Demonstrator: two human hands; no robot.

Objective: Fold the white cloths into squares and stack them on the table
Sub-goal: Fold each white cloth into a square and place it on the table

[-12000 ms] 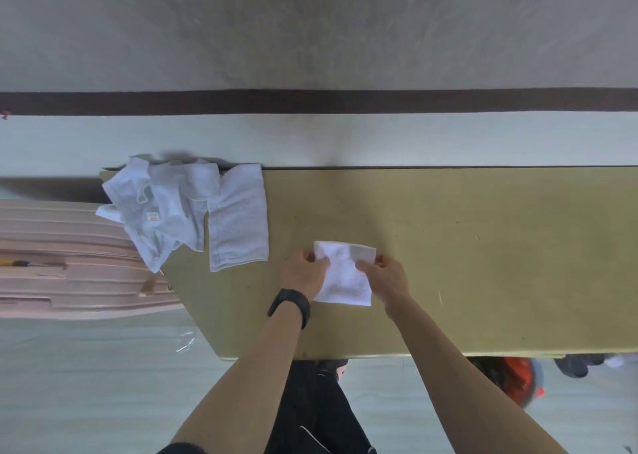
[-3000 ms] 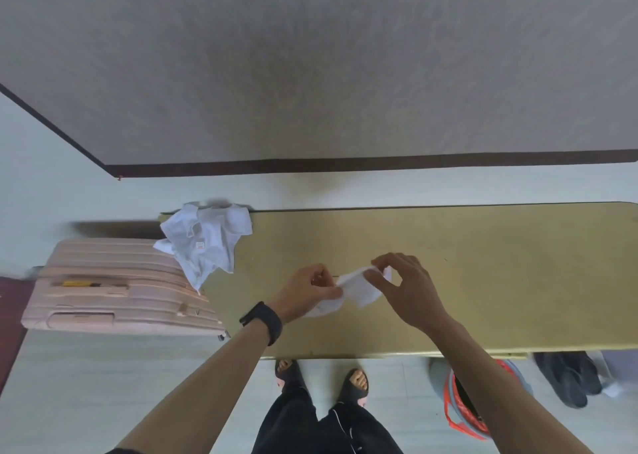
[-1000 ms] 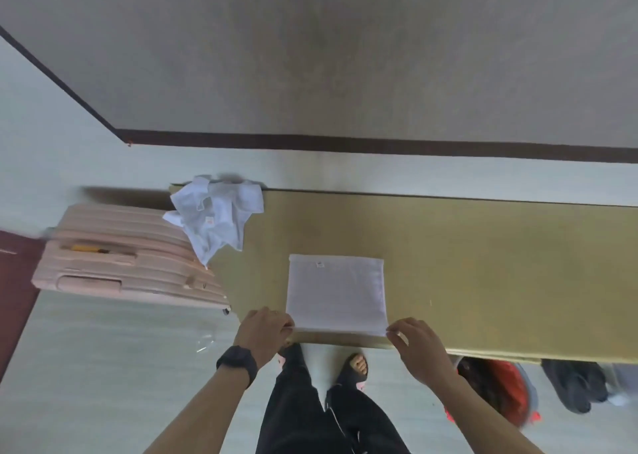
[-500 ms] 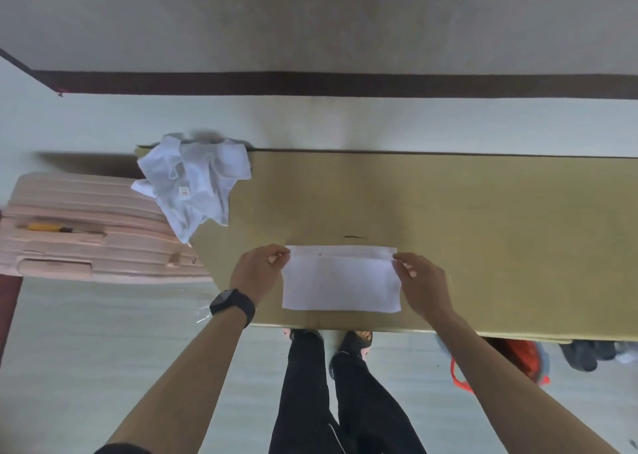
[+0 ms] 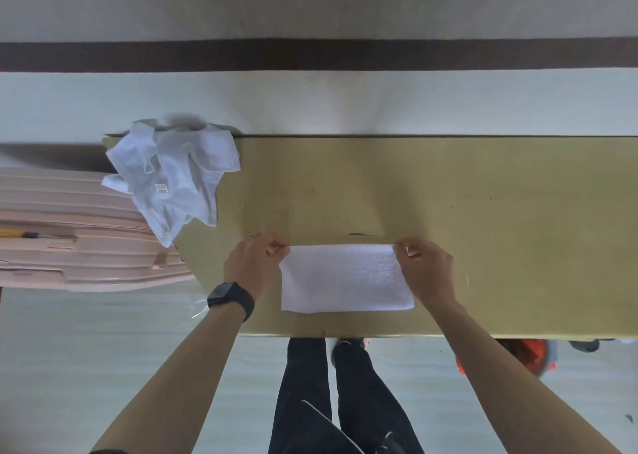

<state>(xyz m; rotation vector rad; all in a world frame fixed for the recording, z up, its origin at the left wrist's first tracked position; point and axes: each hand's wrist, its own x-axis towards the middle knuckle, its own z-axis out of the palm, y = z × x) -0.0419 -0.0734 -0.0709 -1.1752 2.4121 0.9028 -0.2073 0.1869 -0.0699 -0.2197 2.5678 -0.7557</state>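
Now the formerly square cloth [image 5: 345, 277] lies halved.

1 white cloth [image 5: 345, 277] lies flat near the front edge of the table [image 5: 483, 212], folded into a wide rectangle, its 2 far corners pinched by the left hand [image 5: 250, 267] and right hand [image 5: 426, 270]. A crumpled heap of white cloths [image 5: 176, 177] sits well apart at the far left corner, overhanging the edge, a small label showing
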